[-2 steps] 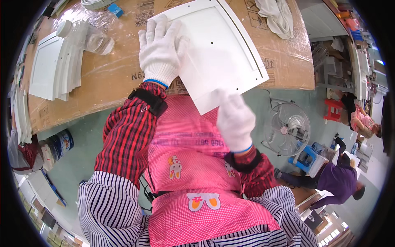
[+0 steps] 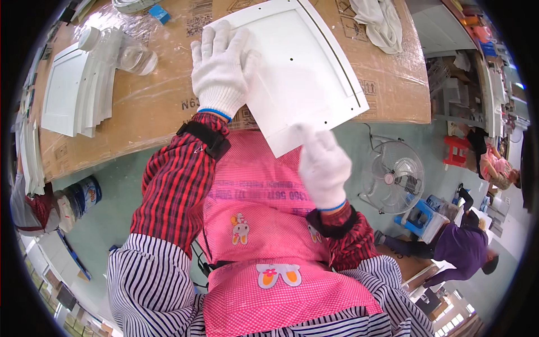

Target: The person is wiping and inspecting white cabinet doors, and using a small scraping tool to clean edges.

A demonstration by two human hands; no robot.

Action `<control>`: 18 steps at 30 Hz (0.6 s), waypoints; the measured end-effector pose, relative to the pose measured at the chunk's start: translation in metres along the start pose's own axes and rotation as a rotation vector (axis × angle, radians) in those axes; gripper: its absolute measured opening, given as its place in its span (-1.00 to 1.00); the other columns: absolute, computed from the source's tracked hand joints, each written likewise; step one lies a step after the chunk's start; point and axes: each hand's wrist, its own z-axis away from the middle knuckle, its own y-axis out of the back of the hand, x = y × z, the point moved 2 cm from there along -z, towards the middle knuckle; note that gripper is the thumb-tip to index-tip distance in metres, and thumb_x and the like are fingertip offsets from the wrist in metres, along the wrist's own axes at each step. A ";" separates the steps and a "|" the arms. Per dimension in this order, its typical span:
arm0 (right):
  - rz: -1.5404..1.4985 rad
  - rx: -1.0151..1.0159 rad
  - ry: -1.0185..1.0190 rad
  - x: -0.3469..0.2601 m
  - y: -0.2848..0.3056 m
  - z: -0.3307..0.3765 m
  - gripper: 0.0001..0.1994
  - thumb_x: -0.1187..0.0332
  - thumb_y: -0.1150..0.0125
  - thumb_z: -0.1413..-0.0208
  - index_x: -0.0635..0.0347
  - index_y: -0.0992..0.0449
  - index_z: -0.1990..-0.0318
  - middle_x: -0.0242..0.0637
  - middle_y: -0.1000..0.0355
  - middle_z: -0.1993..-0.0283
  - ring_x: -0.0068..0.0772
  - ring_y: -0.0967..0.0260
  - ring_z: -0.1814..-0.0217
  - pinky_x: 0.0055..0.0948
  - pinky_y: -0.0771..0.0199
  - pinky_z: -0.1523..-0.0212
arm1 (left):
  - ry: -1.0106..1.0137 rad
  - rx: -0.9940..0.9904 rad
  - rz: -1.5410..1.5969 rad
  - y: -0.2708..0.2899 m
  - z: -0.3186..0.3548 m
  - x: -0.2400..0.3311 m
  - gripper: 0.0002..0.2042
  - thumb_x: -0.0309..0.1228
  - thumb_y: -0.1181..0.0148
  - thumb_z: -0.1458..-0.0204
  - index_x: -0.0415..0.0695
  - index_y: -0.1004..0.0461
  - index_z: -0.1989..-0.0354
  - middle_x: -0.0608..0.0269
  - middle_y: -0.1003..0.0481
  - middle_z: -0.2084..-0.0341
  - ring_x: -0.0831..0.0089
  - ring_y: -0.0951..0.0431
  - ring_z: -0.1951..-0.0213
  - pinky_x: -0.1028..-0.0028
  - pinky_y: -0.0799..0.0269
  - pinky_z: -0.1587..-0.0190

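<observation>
1. Nearest the body, below the worktop's near edge, the right hand (image 2: 324,167) in a white glove is raised in front of the pink apron (image 2: 264,224). Its fingertips reach the near corner of the panel (image 2: 306,73), which juts out past the worktop edge. The hand is blurred, so I cannot tell whether it pinches that corner or only touches it.
2. Just beyond, at the near edge, the left hand (image 2: 222,67), also gloved, lies flat and spread on the panel's left part, pressing it down rather than gripping it.
3. That panel is a white, flat, framed sheet with small holes and a slot along its right side. It rests on the cardboard-covered worktop (image 2: 140,112), turned at an angle, its long axis running from the near corner by the right hand away to the far left. So it lies straight ahead of both hands: the left hand is on it, the right at its nearest tip.
4. Toward the worktop's left edge, well apart from the hands, sits a stack (image 2: 70,92) of similar white panels, with a clear plastic bottle (image 2: 120,50) just beside it.
5. At the far right edge lies a crumpled white cloth (image 2: 382,22).
</observation>
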 end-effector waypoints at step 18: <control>0.040 0.087 -0.085 0.022 0.005 -0.018 -0.65 0.47 -0.33 -0.12 -0.03 -0.71 -0.08 -0.31 -0.48 0.30 -0.16 -0.53 0.40 -0.28 -0.55 0.38 | 0.015 -0.018 -0.011 0.002 -0.001 0.002 -0.48 0.00 -0.17 -0.24 0.08 -0.52 -0.32 0.10 -0.33 -0.44 0.03 -0.19 -0.50 0.01 -0.02 -0.54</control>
